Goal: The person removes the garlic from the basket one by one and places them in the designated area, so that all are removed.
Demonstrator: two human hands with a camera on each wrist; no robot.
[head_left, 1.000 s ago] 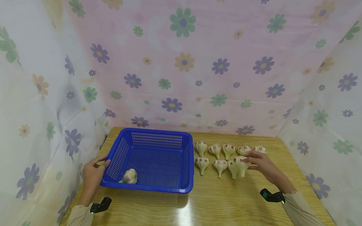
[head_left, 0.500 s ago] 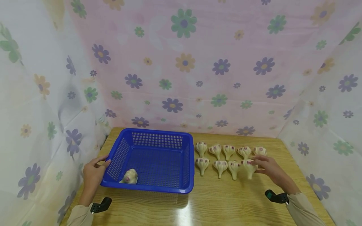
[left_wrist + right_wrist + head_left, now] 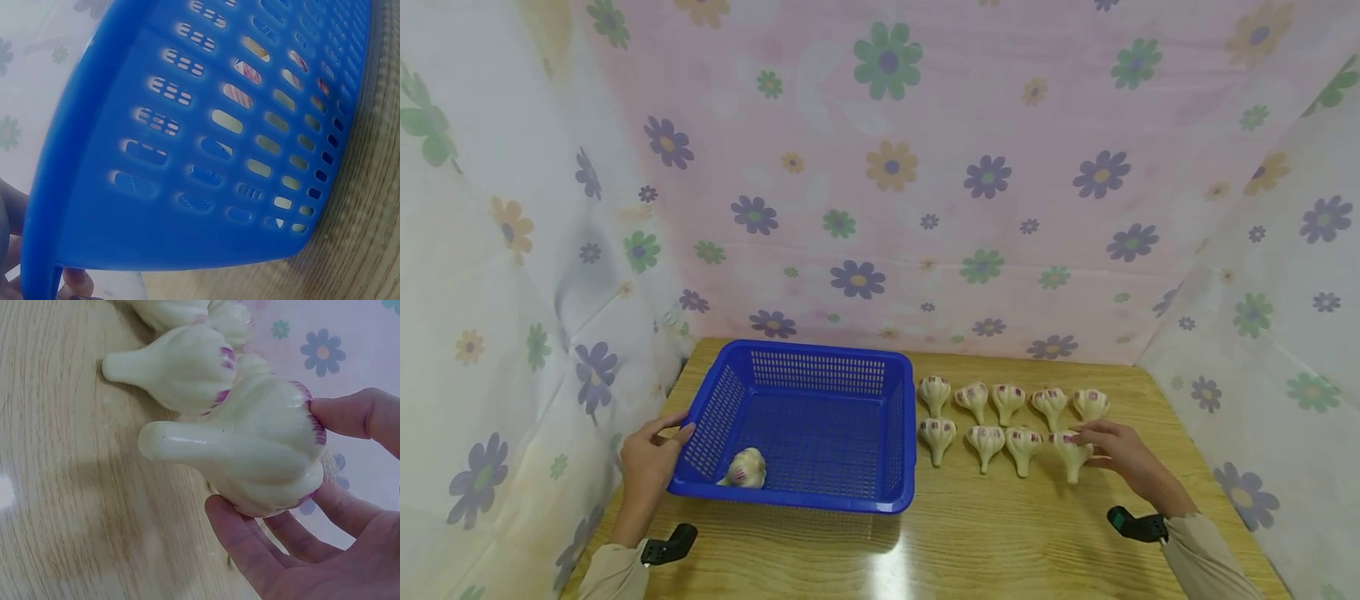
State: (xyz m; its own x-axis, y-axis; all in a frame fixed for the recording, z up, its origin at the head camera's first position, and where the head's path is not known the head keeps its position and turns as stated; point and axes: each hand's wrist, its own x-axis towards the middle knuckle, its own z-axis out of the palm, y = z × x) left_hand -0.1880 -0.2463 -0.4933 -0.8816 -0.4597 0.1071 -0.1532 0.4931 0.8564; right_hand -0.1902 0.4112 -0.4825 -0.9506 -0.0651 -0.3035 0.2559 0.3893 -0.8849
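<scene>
My left hand [image 3: 647,458] grips the left rim of a blue plastic basket [image 3: 790,500], its thumb over the edge. One garlic bulb [image 3: 747,469] lies inside, at the basket's front left corner. My right hand [image 3: 1126,460] holds another garlic bulb [image 3: 1070,452] at the right end of the front row. In the right wrist view, thumb and fingers pinch this bulb [image 3: 250,450] around its purple-streaked root end, its stem pointing away from the palm. Close beside it on the table is a neighbouring garlic bulb [image 3: 181,369]. The left wrist view mostly shows the basket's slotted wall [image 3: 156,212].
Several garlic bulbs [image 3: 985,442] lie in two rows to the right of the basket, stems toward the front. Under everything is a wood-grain table [image 3: 1000,533]. Flowered cloth [image 3: 887,225] hangs behind the table and on both sides.
My right hand has moved right and slightly toward the front with its garlic bulb, away from the neighbouring bulb in the front row. The left hand and basket have stayed put.
</scene>
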